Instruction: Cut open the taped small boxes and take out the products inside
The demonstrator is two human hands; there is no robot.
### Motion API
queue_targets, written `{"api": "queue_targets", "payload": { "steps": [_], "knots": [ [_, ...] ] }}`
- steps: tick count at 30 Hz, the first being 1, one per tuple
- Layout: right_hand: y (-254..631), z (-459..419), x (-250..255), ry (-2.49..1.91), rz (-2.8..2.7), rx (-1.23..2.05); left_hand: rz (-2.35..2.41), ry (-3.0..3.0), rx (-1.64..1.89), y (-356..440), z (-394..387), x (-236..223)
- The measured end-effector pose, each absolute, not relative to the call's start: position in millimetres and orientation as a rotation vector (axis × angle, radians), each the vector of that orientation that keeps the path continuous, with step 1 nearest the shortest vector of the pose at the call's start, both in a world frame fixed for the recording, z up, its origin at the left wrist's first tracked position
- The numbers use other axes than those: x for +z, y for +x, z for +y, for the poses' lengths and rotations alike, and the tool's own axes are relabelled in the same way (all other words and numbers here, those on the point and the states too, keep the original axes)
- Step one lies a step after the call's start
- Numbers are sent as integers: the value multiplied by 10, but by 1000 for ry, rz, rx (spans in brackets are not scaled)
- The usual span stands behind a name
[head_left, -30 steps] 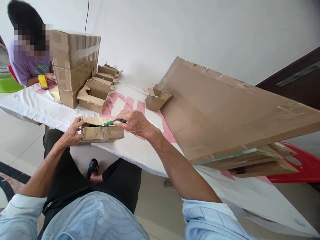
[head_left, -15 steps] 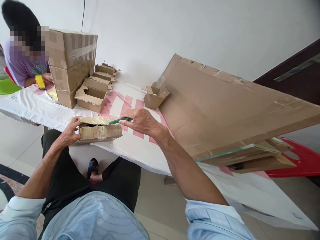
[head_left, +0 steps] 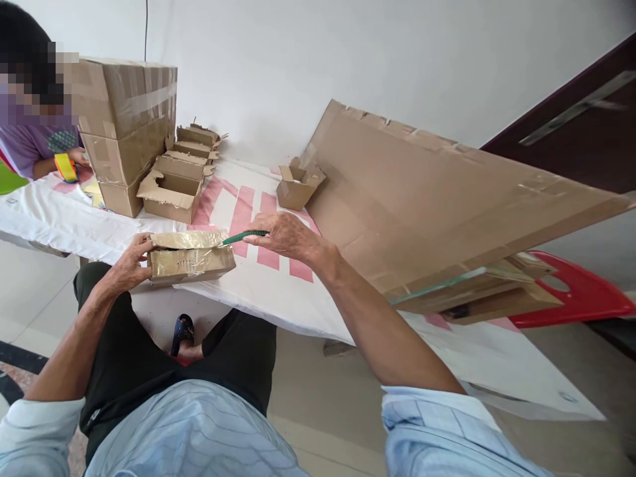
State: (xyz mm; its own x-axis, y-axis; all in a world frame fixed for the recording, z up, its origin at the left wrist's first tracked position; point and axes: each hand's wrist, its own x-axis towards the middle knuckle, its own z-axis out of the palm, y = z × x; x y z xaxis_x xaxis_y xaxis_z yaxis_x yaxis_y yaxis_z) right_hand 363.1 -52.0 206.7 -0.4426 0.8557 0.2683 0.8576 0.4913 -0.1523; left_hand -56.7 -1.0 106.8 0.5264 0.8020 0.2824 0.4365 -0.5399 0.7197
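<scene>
A small taped cardboard box (head_left: 191, 265) lies at the table's near edge, with a slit between its top flap and its front side. My left hand (head_left: 133, 262) grips the box's left end, thumb at the front and fingers over the top. In my right hand (head_left: 278, 233) is a slim green utility knife (head_left: 244, 236) with a ribbed handle, pinched between thumb and fingers. Its tip meets the box near the right end of the slit; the blade itself cannot be made out.
Stacked taped cartons (head_left: 124, 126) stand at the left, beside torn-open boxes (head_left: 171, 192). A small open box (head_left: 298, 189) sits near a large leaning cardboard sheet (head_left: 422, 205). A red chair (head_left: 586, 291) is at the right. Another person (head_left: 30, 139) sits at the far left.
The knife has moved right along the slit, toward the box's right end. The slit looks narrower. My left hand keeps its hold, and the whole view has shifted slightly.
</scene>
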Motion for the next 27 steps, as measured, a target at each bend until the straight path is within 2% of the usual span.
{"api": "queue_targets", "payload": {
  "steps": [9,27],
  "knots": [
    [4037,-638,1957,-1305,-2206,85,1006,2189,809,-607,2,1108],
    [3399,-640,1998,-1203,-2339,145,984,2187,785,-606,-26,1169]
  ]
}}
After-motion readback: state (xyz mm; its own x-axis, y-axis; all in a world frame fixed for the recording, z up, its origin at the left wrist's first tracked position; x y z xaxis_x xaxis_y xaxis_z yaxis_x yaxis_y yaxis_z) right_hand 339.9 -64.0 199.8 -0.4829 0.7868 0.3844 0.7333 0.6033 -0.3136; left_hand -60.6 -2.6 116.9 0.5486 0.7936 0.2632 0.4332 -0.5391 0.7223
